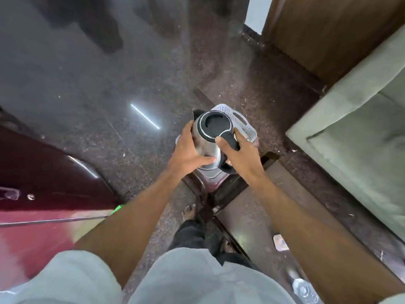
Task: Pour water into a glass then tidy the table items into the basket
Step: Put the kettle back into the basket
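A steel electric kettle (206, 137) with a black lid and black handle is held in both hands at mid-frame. My left hand (188, 154) cups its shiny left side and base. My right hand (238, 154) grips the black handle, thumb on top. Right behind and under the kettle is a white perforated plastic basket (243, 123), mostly hidden by the kettle and my hands. It rests at the far corner of a low dark table (258, 207). A clear plastic bottle (304, 290) lies at the bottom right.
A green sofa (355, 128) fills the right side. A dark red cushioned seat (43, 176) lies at the left. Speckled brown floor (135, 84) stretches ahead. A small card (280, 242) lies on the table. My foot (188, 213) stands beside the table's edge.
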